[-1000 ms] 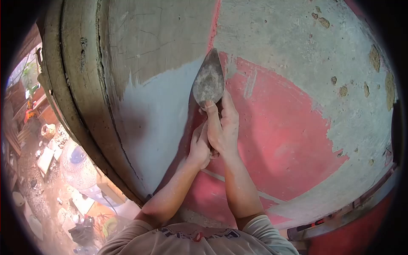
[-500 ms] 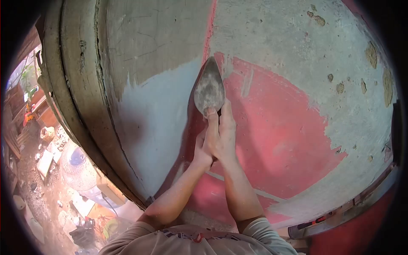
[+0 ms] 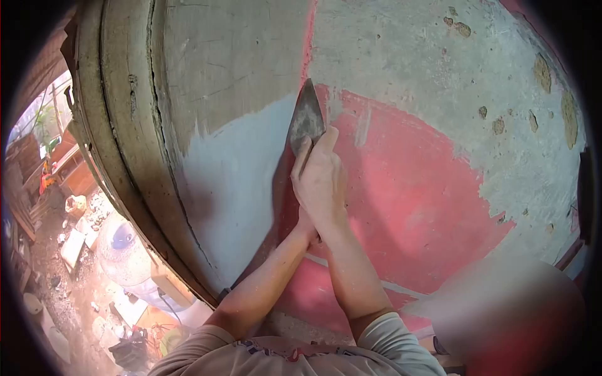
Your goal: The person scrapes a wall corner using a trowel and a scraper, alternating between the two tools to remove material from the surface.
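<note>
A pointed metal trowel (image 3: 307,116) lies against the painted wall, its tip up at the pink vertical line. My right hand (image 3: 321,178) is closed around the trowel's handle, with fingers reaching onto the base of the blade. Crossing beneath the right wrist, my left hand (image 3: 305,227) is closed at the lower handle; its fingers are mostly hidden behind the right hand. Left of the blade is a pale blue-white patch (image 3: 238,169) on the wall, and to the right a pink patch (image 3: 407,188).
A cracked vertical post (image 3: 122,125) borders the wall on the left. Beyond it, rubble, a clear plastic container (image 3: 119,254) and scraps cover the ground. Pits (image 3: 498,126) mark the grey wall at right. A blurred grey-and-red shape (image 3: 508,313) fills the lower right.
The trowel blade has turned and looks narrower. My right hand has shifted up over the blade's base, covering more of my left. The blurred shape has appeared at lower right.
</note>
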{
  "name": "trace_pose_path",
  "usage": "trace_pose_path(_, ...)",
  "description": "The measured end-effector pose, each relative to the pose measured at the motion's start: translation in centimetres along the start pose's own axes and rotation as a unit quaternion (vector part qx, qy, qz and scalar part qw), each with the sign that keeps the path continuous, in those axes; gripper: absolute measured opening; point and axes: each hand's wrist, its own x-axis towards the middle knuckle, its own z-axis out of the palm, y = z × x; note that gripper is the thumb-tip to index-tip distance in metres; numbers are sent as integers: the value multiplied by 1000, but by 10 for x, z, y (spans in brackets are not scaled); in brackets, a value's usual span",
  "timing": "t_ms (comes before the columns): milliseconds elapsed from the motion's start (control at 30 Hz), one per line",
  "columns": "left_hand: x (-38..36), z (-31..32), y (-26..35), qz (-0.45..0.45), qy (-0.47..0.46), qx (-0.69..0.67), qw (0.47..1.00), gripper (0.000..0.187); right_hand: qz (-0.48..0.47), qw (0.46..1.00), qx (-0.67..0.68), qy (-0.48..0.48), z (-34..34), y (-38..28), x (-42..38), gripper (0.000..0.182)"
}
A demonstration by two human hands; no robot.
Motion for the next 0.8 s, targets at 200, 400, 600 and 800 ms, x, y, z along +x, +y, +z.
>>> trace_pose_path(200, -2, 22, -2, 26, 25, -3, 999, 47, -121, 970, 188, 95, -4, 17, 41, 27)
trace_pose_path(400, 12, 29, 33, 19, -17, -27, 999, 42, -58, 991, 100, 68, -21, -20, 55, 32)
trace_pose_path(600, -7, -32, -44, -56, -89, -117, 988, 34, -41, 994, -88, -55, 2, 8, -34, 44)
trace_pose_path(800, 8, -45, -57, -114, -209, -212, 948, 26, -56, 985, -151, -67, 4, -3, -13, 53)
